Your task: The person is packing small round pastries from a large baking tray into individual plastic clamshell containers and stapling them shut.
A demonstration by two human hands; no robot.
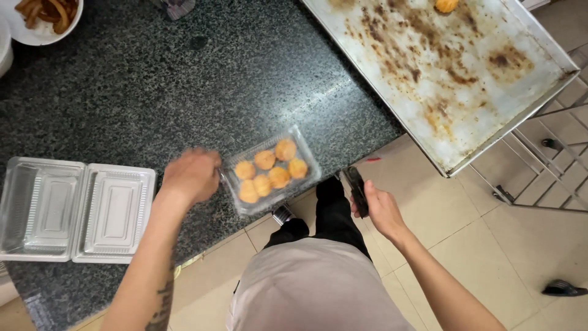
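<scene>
Left hand (191,175): grip closed on the left edge of the clear plastic container (271,171), which sits at the front edge of the dark granite worktop (184,86) and holds seven orange-brown round pastries (264,160). Right hand (381,208): grip clamped on a black stapler (356,189). Left: empty clear hinged container (73,209), lying open. Upper right: stained metal baking tray (441,67).

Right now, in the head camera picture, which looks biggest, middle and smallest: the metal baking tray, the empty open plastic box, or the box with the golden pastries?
1. Metal baking tray, largest, though partly cut off by the picture's edge.
2. Empty open plastic box, spread out flat.
3. Box with the golden pastries, smallest; the left hand touches it.
</scene>
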